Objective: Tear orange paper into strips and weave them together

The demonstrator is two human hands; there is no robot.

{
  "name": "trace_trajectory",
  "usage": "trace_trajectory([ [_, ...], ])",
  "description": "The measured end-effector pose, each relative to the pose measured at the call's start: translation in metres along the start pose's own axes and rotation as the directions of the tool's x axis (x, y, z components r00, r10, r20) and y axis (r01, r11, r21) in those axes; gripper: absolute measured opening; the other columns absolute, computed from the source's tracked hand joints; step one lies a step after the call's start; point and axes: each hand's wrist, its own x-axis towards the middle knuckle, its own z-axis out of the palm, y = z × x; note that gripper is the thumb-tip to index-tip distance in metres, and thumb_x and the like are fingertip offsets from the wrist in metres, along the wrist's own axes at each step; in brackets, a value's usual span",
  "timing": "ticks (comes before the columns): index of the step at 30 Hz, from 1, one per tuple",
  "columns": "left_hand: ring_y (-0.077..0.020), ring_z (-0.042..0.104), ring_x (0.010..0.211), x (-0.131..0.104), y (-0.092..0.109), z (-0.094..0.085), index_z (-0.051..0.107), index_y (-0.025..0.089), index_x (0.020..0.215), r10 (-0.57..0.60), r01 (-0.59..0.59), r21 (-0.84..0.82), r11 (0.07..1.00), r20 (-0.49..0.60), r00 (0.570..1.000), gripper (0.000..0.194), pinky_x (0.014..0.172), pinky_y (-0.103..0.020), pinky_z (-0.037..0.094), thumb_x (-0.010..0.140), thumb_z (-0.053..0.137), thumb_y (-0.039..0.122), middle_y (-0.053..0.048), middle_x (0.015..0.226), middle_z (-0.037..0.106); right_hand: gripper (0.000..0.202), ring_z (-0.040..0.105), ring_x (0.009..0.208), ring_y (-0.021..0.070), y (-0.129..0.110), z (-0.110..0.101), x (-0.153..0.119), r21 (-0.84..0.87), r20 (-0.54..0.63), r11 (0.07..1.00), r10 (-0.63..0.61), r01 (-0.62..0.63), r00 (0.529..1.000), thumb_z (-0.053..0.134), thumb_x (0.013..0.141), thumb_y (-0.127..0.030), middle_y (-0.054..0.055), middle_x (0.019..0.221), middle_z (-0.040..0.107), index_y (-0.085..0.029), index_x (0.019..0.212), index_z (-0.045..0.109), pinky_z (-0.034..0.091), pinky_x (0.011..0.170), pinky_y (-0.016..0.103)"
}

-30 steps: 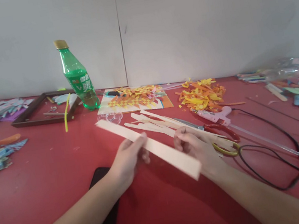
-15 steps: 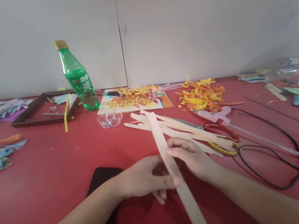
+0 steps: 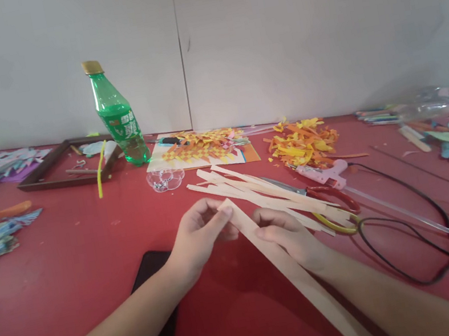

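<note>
A long pale paper strip [image 3: 288,267] runs slantwise from my left hand down past the bottom of the view. My left hand [image 3: 201,233] pinches its far end between thumb and fingers. Farther down the strip, my right hand [image 3: 291,234] grips its edge, with the thumb on top. Just beyond my hands lies a loose bundle of similar cream strips [image 3: 249,187]. Scissors [image 3: 333,195] with red and yellow handles are partly covered by those strips.
A pink glue gun [image 3: 323,173] with a black cord [image 3: 433,282] lies at right. Behind stand a green bottle [image 3: 121,125] and piles of orange-yellow paper pieces [image 3: 304,142]. A dark phone-like slab [image 3: 148,265] is under my left forearm; a brown frame [image 3: 47,184] lies at far left.
My left hand has moved up and away to the strip's far end and now pinches it. The strip has slanted more and slid back toward me; my right hand has barely moved.
</note>
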Motion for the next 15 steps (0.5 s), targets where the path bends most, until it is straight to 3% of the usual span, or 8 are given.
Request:
trace_trajectory([
  [3, -0.0097, 0.066, 0.069, -0.0032, -0.0014, 0.0014, 0.064, 0.014, 0.082, -0.107, 0.090, 0.119, 0.989, 0.147, 0.983, 0.023, 0.065, -0.020, 0.055, 0.083, 0.069, 0.036, -0.002, 0.075, 0.070, 0.014, 0.052, 0.064, 0.0125, -0.0009, 0.0014, 0.0019, 0.011, -0.021, 0.996, -0.084, 0.084, 0.996, 0.060, 0.083, -0.030, -0.001, 0.070, 0.058, -0.019, 0.076, 0.058, 0.040, 0.061, 0.026],
  [5, -0.0117, 0.068, 0.073, -0.0039, -0.0026, 0.0017, 0.066, 0.013, 0.083, -0.134, 0.098, 0.191, 0.977, 0.187, 0.973, 0.023, 0.069, -0.022, 0.056, 0.083, 0.069, 0.036, -0.004, 0.077, 0.071, 0.013, 0.054, 0.065, 0.0128, 0.0001, 0.0013, 0.0028, 0.020, -0.057, 0.993, -0.114, 0.115, 0.992, 0.062, 0.083, -0.032, -0.001, 0.073, 0.059, -0.019, 0.081, 0.059, 0.042, 0.062, 0.026],
  [10, -0.0117, 0.067, 0.067, -0.0017, -0.0051, 0.0011, 0.066, 0.013, 0.084, -0.145, 0.083, 0.301, 0.950, 0.188, 0.971, 0.020, 0.070, -0.025, 0.056, 0.084, 0.066, 0.033, -0.003, 0.072, 0.069, 0.012, 0.052, 0.065, 0.0117, 0.0011, 0.0005, 0.0032, -0.082, -0.106, 0.982, -0.180, 0.172, 0.978, 0.065, 0.081, -0.029, -0.002, 0.071, 0.056, -0.019, 0.077, 0.061, 0.043, 0.062, 0.025],
  [15, -0.0103, 0.063, 0.061, -0.0023, -0.0058, 0.0023, 0.061, 0.014, 0.080, -0.128, 0.051, 0.382, 0.923, 0.178, 0.976, 0.020, 0.065, -0.024, 0.053, 0.083, 0.066, 0.033, -0.001, 0.068, 0.066, 0.012, 0.050, 0.064, 0.0118, 0.0001, 0.0007, 0.0026, -0.124, -0.086, 0.982, -0.156, 0.145, 0.984, 0.064, 0.081, -0.028, -0.002, 0.068, 0.055, -0.018, 0.074, 0.061, 0.041, 0.060, 0.025],
])
